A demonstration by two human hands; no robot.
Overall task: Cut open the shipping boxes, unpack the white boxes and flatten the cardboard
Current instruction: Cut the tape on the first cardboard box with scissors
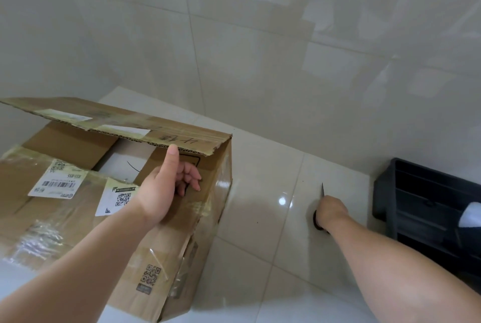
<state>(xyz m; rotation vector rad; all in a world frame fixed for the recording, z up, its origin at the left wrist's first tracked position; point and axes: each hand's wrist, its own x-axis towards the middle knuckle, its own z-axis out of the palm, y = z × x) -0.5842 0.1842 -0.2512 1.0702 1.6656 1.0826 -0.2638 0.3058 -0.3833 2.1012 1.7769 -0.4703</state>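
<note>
Right now I have the shipping box (112,208) sitting on the tiled floor (260,218), hard against the left edge of my view, with its taped top already slit. My left hand (164,187) is lifting the far flap (125,124): the thumb presses up under its corrugated edge while the other fingers stay loosely curled, gripping nothing, which I judge is enough to swing the flap back and clear the opening. Through the gap I can see something white inside (119,164), probably one of the white boxes. My right hand (330,214) is clenched around the knife (322,191), held low over the floor well apart from the box, blade pointing away, likely to keep it safely clear of the lifting hand. A black crate (426,208) stands at the right edge.
</note>
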